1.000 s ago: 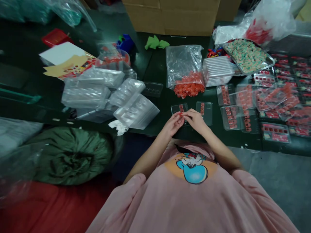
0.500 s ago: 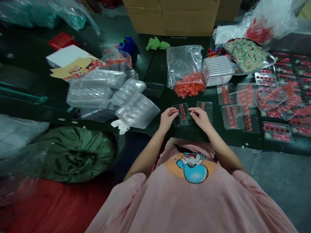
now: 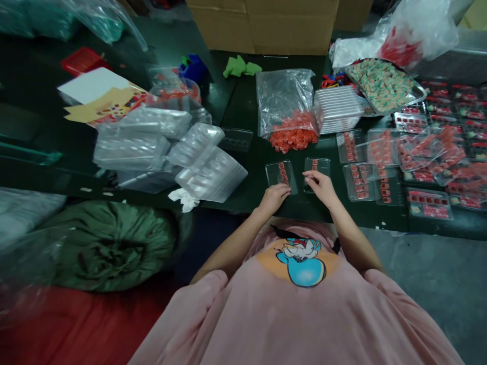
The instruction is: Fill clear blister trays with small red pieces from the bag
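At clear trays (image 3: 273,175) — hands (image 3: 274,199) half-curled

- Cannot see one corner of the left blister tray (image 3: 273,173) beneath the left grip (image 3: 274,196).
- Cannot tell of anything pinched in the right grip (image 3: 320,184).
- Cannot follow the cardboard box (image 3: 262,25) past the top edge.

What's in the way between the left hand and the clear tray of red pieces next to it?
Nothing that I can see. The left hand is right at the near end of the clear tray; its grip is unclear.
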The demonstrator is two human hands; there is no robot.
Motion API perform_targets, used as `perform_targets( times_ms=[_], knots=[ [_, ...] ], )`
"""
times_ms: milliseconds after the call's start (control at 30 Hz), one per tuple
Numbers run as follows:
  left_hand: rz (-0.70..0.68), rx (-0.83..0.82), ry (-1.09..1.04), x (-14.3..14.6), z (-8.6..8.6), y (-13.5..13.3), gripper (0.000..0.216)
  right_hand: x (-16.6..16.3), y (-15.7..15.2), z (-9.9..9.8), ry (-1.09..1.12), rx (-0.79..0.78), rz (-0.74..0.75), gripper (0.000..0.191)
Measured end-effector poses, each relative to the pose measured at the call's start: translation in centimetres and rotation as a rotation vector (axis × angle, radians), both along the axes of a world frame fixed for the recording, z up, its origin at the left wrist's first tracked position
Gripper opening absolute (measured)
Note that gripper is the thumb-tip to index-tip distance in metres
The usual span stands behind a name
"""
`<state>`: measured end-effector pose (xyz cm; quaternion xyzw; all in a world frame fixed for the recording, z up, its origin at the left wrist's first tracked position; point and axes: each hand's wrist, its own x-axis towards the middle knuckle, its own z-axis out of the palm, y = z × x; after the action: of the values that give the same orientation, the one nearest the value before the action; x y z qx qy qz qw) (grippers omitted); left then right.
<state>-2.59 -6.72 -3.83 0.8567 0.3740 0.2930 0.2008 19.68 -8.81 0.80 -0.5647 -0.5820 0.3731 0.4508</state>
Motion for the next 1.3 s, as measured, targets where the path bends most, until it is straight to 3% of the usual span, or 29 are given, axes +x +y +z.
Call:
perform_targets(
  times_ms=[133,233,400,500,600,700,800,900,1033,1167,1300],
  knots=[
    [0.026,0.048,0.043,0.0,-0.5,-0.2,0.019,2.9,1.9,0.2,-0.064,0.086,-0.142,0.025],
    [0.074,0.036,0.083,0.1,-0.2,-0.5,0.022,4.0,4.7,0.0,-0.236,0.124,-0.162,0.022],
    [0.093,0.053,0.163,-0.1,0.5,-0.5,0.019,1.8,10.5,-0.1,-0.557,0.077,-0.007,0.025],
    [0.099,0.072,0.211,-0.8,1.0,-0.7,0.02,0.0,13.2,0.1,-0.739,0.069,-0.024,0.029],
    [0.099,0.063,0.248,-1.7,1.7,-0.9,0.016,-0.9,14.5,0.2,-0.865,-0.003,-0.04,0.032],
    [0.128,0.045,0.187,-2.1,2.7,-0.7,0.018,-1.1,14.6,-0.1,-0.893,-0.05,0.036,0.024],
    [0.168,-0.03,-0.007,-1.4,3.9,0.6,0.02,-1.0,13.8,-0.6,-0.731,-0.019,0.038,0.016],
    [0.203,-0.179,-0.24,0.4,4.6,2.9,0.021,-0.9,12.3,-0.6,-0.323,0.004,0.008,0.016],
    [0.169,-0.366,-0.494,3.7,5.0,5.4,0.032,-0.5,8.7,0.3,0.232,-0.063,0.111,0.026],
    [0.056,-0.317,-0.494,6.6,5.6,5.2,0.031,0.6,5.0,1.1,0.478,-0.172,0.084,0.035],
    [-0.053,-0.241,-0.383,8.3,6.6,3.7,0.022,2.0,2.6,1.5,0.536,-0.256,0.029,0.04]
  ],
)
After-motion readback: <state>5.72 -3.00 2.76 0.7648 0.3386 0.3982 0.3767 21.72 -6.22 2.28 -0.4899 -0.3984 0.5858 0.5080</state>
